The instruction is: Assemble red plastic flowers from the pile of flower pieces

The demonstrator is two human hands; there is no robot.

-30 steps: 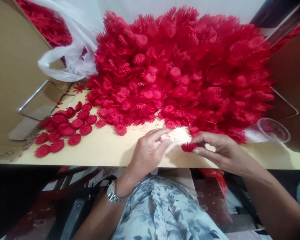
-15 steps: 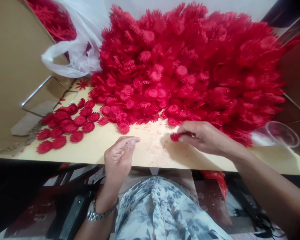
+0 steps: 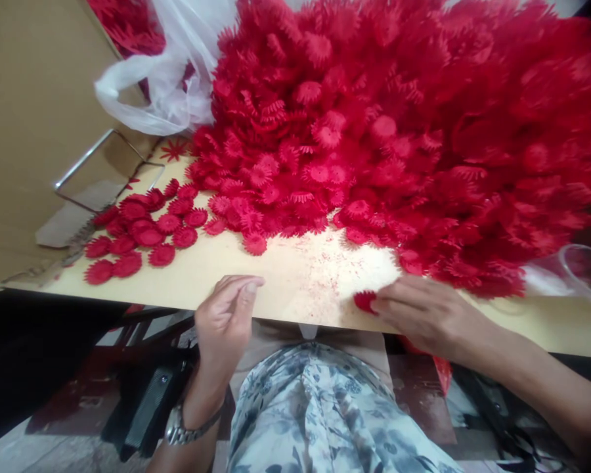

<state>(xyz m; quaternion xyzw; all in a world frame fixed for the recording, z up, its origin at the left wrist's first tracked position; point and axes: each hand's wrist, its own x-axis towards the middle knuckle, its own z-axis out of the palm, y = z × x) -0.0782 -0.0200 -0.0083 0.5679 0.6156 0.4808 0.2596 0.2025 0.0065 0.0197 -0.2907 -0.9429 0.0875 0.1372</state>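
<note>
Between the thumb and fingers of my right hand (image 3: 421, 315) is a red fringed felt flower piece (image 3: 364, 301), held low over the front of the pale tabletop (image 3: 280, 276). My left hand (image 3: 226, 315) is at the table's front edge, its thumb pressed to the closed fingers. Whether anything small sits in that pinch I cannot make out. Behind both hands rises a large heap of similar red flower pieces (image 3: 320, 138). A smaller group of thicker, rolled-looking red pieces (image 3: 145, 233) lies to the left.
A white plastic bag (image 3: 152, 98) hangs at the back left beside a cardboard wall (image 3: 34, 118). A metal wire frame (image 3: 86, 157) leans there. At the right edge lies a clear plastic cup (image 3: 584, 269). Red crumbs are scattered mid-table.
My right hand has come nearer the front edge and slightly right, still with the red piece. My left hand has shifted slightly left. The view has tilted and moved a little.
</note>
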